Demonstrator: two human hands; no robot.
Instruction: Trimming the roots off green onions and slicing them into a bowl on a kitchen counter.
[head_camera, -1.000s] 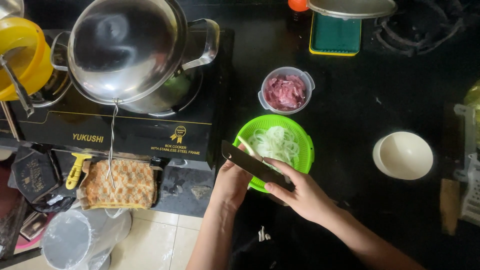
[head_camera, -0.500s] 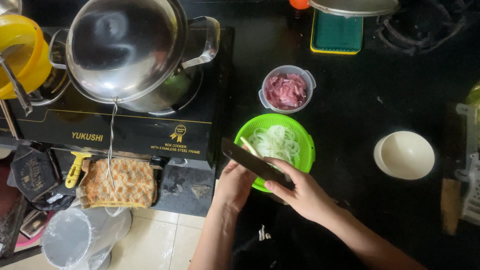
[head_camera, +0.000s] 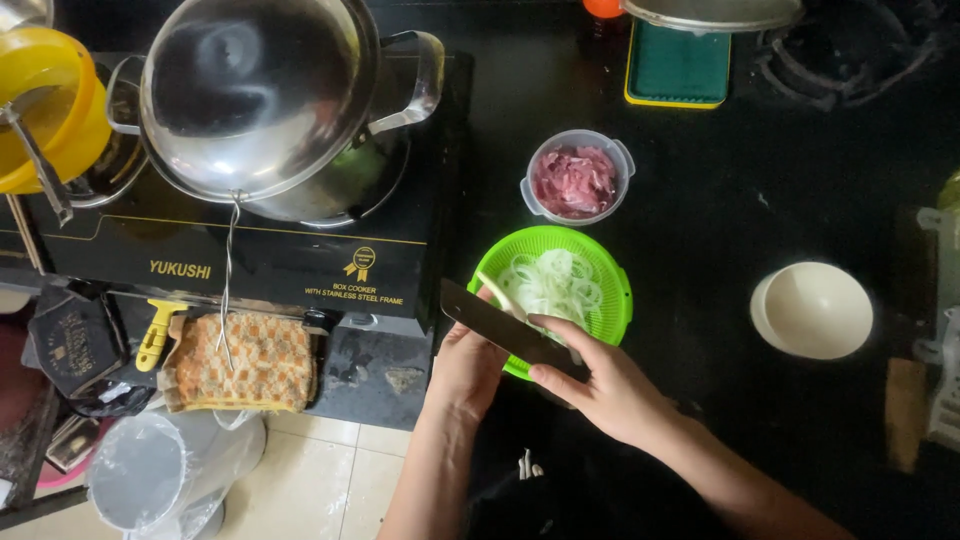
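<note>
Right hand (head_camera: 610, 385) comes in from the lower right, forearm angled up-left across the dark counter (head_camera: 740, 200). Its fingers are curled round the handle end of a dark knife (head_camera: 505, 330), index finger lying along the top of the blade. The blade lies flat-ish and tilted, tip pointing up-left, over the near rim of the green strainer basket (head_camera: 615, 290).

Left hand (head_camera: 465, 365) rises from the bottom edge, forearm nearly vertical, wrist bent. It sits under the blade with fingers cupped up against its underside; the fingertips are hidden by the blade, so cannot tell whether they pinch anything. A pale strip lies on the blade near the basket rim.

The basket holds white onion slices (head_camera: 550, 285) and sits on the counter just right of the black stove (head_camera: 300, 260), touching both hands' area at its near edge.

Just behind the basket is a small clear tub of raw meat (head_camera: 573, 182). A white bowl (head_camera: 812, 310) stands well apart to the right. A big steel wok (head_camera: 250, 100) sits on the stove. A checked orange cloth (head_camera: 240, 362) hangs below the stove front. A yellow container (head_camera: 50, 100) is at the far left, and a green tray (head_camera: 680, 68) lies at the back.
</note>
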